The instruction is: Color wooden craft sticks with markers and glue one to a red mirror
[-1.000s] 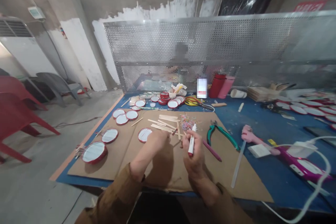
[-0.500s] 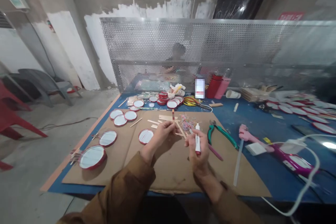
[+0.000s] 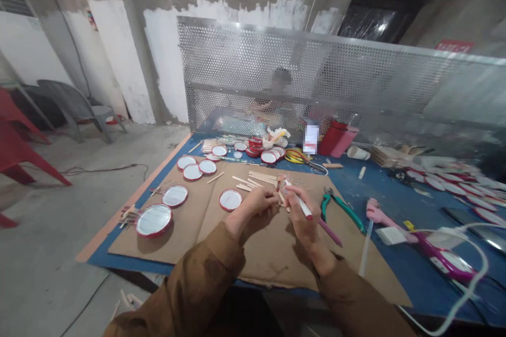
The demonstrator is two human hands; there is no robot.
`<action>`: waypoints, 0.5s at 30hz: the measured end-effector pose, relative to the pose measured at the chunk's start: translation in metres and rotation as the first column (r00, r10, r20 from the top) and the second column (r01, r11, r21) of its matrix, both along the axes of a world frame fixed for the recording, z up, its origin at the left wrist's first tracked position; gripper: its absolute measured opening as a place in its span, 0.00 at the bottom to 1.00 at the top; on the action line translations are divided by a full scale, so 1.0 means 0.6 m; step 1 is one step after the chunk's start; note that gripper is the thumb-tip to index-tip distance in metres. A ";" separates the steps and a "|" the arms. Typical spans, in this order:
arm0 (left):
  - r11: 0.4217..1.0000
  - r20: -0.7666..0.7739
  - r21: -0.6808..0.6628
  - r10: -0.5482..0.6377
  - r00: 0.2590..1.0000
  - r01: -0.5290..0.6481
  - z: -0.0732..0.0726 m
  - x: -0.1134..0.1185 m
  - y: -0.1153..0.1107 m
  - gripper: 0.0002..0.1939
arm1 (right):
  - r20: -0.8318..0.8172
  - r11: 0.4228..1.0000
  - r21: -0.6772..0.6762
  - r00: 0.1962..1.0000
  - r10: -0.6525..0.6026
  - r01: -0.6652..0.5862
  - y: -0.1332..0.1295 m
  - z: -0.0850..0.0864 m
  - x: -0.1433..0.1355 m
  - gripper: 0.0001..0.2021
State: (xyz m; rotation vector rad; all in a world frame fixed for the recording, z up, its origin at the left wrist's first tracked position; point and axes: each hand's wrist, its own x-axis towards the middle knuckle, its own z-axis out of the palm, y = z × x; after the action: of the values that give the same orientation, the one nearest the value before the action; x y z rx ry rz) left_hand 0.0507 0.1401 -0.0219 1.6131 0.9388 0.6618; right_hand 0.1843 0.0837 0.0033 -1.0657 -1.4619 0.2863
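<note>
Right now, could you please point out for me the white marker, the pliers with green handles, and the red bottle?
White marker (image 3: 304,207): head view, on its barrel.
Green-handled pliers (image 3: 349,214): head view, on one handle.
Red bottle (image 3: 332,138): head view, on its body.

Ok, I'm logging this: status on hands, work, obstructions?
Left hand pinching a wooden stick with reddish-brown marking. Right hand gripping white marker, one end close to stick. Green-handled pliers just right of that hand; nothing visible between marker and stick.

Gray chair (image 3: 63,102), red chair (image 3: 29,150) (partly cropped).
</note>
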 end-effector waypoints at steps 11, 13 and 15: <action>0.990 -0.010 -0.111 -0.090 0.996 0.088 0.000 -0.009 -0.002 0.12 | -0.169 0.968 -0.232 0.984 0.061 -0.100 -0.028 -0.061 0.008 0.12; 0.990 -0.012 -0.107 -0.096 0.995 0.094 0.003 -0.009 -0.003 0.12 | -0.196 0.963 -0.256 0.980 0.034 -0.084 -0.024 -0.061 0.003 0.13; 0.991 -0.028 -0.094 -0.102 0.994 0.099 0.007 -0.010 -0.004 0.13 | -0.243 0.952 -0.294 0.970 0.013 -0.086 -0.018 -0.058 -0.002 0.14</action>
State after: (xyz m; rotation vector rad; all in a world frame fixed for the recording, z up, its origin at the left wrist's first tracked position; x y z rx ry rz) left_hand 0.0447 0.1375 -0.0178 1.5820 0.8929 0.5173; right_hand 0.1829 0.0730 -0.0316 -1.1935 -1.2533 0.6703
